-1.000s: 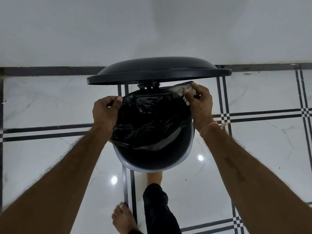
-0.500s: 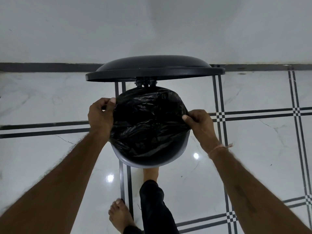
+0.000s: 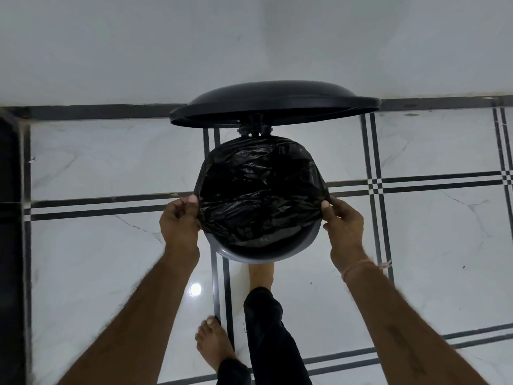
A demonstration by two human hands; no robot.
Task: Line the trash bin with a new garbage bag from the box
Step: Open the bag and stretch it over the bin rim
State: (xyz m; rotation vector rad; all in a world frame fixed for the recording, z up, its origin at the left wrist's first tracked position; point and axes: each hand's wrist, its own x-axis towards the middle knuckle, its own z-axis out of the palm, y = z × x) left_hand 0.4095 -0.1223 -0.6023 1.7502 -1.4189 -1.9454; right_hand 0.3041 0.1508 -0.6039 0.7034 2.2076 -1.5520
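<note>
Two hands share the work: our left hand and right hand each pinch the hem of the garbage bag at opposite sides of the trash bin, thumb clamped against curled fingers, so the plastic stretches evenly over the rim. The bag sits in the bin's mouth with its edge folded over the far rim. The near grey rim shows bare, and we judge it comes next. One foot reaches under the bin, probably onto a pedal, which would explain the lid standing open. We count one bin, one lid, one bag, two bare feet, and no box in view.
</note>
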